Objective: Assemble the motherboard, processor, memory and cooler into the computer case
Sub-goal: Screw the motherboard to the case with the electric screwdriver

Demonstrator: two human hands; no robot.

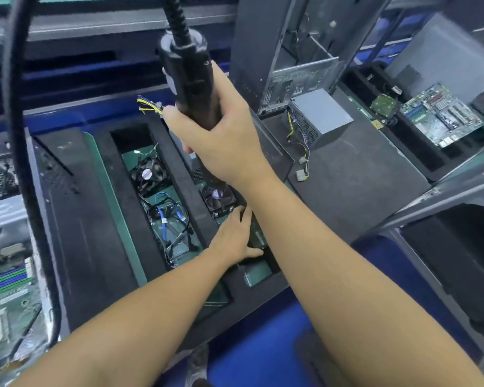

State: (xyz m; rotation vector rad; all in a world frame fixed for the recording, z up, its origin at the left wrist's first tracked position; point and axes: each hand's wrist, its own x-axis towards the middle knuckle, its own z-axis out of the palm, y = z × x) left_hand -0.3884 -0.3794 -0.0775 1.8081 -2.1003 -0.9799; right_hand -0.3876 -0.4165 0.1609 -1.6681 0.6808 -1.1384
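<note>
The right hand [221, 141] grasps the hanging screwdriver [187, 71]. The left hand [235, 238] lies flat at 5 o'clock of the cooler [217, 195], which is probably light but fragile: take its sides.

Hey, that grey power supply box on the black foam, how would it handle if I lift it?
The power supply looks like a rigid metal box, so probably stiff and fairly heavy. Its loose wires trail onto the foam and would likely dangle or snag.
</note>
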